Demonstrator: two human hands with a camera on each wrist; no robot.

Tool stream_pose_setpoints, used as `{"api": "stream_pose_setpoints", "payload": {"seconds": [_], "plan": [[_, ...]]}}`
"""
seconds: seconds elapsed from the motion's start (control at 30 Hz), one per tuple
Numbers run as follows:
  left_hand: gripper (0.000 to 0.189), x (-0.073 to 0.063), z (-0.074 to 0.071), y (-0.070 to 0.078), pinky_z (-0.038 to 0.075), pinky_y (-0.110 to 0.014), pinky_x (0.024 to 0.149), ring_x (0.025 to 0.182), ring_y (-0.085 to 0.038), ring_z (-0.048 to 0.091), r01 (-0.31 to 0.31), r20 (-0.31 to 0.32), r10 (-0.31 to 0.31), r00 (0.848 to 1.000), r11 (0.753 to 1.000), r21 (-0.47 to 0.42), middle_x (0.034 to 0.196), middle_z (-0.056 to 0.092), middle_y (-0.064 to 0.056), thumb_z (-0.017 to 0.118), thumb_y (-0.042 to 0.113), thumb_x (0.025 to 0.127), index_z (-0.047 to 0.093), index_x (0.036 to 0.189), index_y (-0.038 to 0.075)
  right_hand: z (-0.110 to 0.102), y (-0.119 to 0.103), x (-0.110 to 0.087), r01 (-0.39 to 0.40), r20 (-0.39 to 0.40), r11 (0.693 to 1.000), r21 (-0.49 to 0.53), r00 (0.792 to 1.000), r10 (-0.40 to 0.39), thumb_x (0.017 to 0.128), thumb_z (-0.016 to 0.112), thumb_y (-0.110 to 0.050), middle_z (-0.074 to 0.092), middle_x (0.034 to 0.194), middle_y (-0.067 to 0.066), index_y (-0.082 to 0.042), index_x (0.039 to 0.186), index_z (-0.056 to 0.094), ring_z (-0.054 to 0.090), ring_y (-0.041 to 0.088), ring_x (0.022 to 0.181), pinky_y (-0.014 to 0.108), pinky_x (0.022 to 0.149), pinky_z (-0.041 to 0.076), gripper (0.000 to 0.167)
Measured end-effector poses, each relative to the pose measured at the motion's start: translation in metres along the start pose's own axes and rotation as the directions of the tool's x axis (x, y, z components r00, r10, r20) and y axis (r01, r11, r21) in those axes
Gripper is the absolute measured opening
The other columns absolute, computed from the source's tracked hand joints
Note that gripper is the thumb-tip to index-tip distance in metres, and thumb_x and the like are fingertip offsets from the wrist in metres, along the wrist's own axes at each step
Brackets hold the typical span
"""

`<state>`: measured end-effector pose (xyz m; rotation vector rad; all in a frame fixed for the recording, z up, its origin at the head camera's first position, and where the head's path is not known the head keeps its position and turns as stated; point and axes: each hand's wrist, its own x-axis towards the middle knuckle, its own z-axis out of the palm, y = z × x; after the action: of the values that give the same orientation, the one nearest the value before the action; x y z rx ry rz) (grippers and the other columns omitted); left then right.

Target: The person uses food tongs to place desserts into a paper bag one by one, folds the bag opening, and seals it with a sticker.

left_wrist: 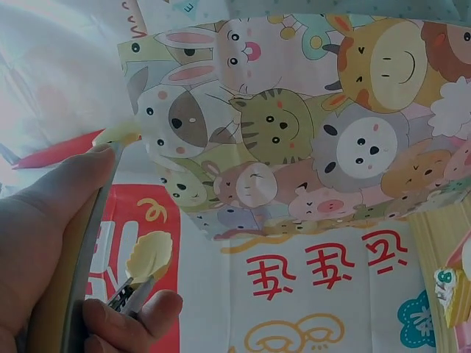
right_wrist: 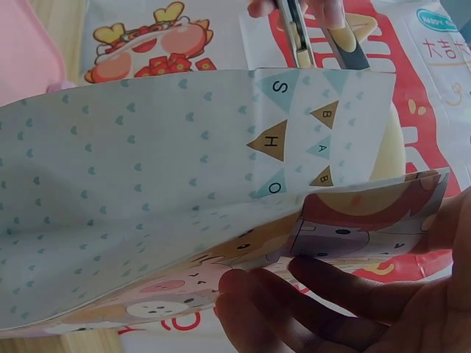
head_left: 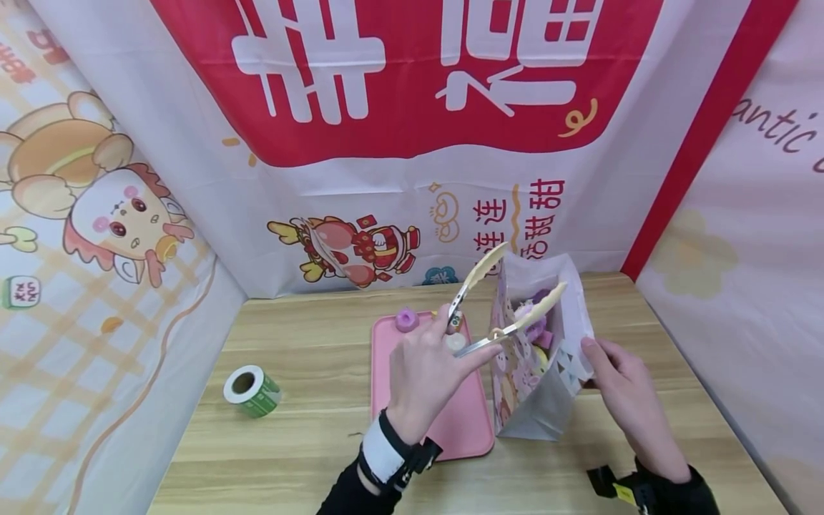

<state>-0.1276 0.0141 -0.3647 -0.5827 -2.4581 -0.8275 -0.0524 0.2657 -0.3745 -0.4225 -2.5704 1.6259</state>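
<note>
My left hand (head_left: pixel 421 368) holds a pair of metal tongs (head_left: pixel 473 346) with cream, scalloped tips. The tongs are spread wide, with nothing between their tips. One tip reaches over the mouth of a paper gift bag (head_left: pixel 541 416), the other stands up beside its far left corner. Cartoon animals cover the bag's broad side (left_wrist: pixel 280 132), and small hearts with lettered pennants mark its narrow side (right_wrist: pixel 147 154). At the bag's right rim, my right hand (head_left: pixel 627 390) pinches the paper between thumb and fingers. Purple things (head_left: pixel 536 330) and a yellow one (head_left: pixel 542 357) lie inside the bag.
Left of the bag lies a pink tray (head_left: pixel 460 440), partly behind my left hand. On its far end are a purple ring-shaped piece (head_left: pixel 407 320) and a white round piece (head_left: pixel 455 342). A green-and-white label roll (head_left: pixel 260 398) stands on the wooden table's left. Printed cloths hang around the table.
</note>
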Motion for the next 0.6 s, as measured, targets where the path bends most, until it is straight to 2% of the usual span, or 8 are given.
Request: {"api": "stream_pose_setpoints", "payload": {"seconds": [0.1, 0.33, 0.43, 0.6], "plan": [[0.059, -0.002, -0.001, -0.002, 0.025, -0.022, 0.038, 0.044, -0.005, 0.031, 0.012, -0.019, -0.013, 1.0, 0.999, -0.04, 0.056, 0.033, 0.009, 0.078, 0.069, 0.067, 0.059, 0.089, 0.018, 0.001, 0.0, 0.001, -0.003, -0.007, 1.0, -0.01, 1.0, 0.002, 0.105, 0.035, -0.048, 0.055, 0.124, 0.025, 0.008, 0.14, 0.046, 0.058, 0.025, 0.096, 0.028, 0.072, 0.054, 0.067], [0.056, -0.014, -0.004, -0.011, 0.024, -0.024, 0.038, 0.041, -0.004, 0.027, 0.089, -0.042, -0.095, 0.995, 0.987, -0.132, 0.053, 0.03, 0.011, 0.076, 0.069, 0.068, 0.065, 0.09, 0.019, 0.002, 0.001, 0.001, -0.006, -0.009, 1.0, 0.004, 1.0, 0.006, 0.106, 0.036, -0.046, 0.055, 0.122, 0.025, 0.008, 0.138, 0.047, 0.058, 0.018, 0.092, 0.029, 0.071, 0.054, 0.065], [0.056, -0.018, -0.006, -0.017, 0.026, -0.025, 0.039, 0.041, -0.004, 0.029, 0.121, -0.048, -0.13, 0.99, 0.981, -0.152, 0.055, 0.041, 0.013, 0.074, 0.071, 0.069, 0.066, 0.093, 0.021, 0.003, 0.001, 0.002, -0.004, -0.01, 1.0, 0.004, 1.0, 0.004, 0.106, 0.036, -0.045, 0.055, 0.124, 0.025, 0.009, 0.139, 0.046, 0.058, 0.016, 0.092, 0.029, 0.071, 0.054, 0.064], [0.064, -0.024, -0.011, -0.026, 0.031, -0.026, 0.04, 0.045, -0.005, 0.035, 0.157, -0.086, -0.174, 0.981, 0.971, -0.179, 0.07, 0.059, 0.009, 0.079, 0.069, 0.065, 0.071, 0.098, 0.015, 0.003, 0.001, 0.002, -0.007, -0.004, 1.0, 0.002, 1.0, 0.007, 0.106, 0.035, -0.045, 0.055, 0.124, 0.026, 0.009, 0.139, 0.046, 0.058, 0.018, 0.092, 0.028, 0.071, 0.054, 0.063]]}}
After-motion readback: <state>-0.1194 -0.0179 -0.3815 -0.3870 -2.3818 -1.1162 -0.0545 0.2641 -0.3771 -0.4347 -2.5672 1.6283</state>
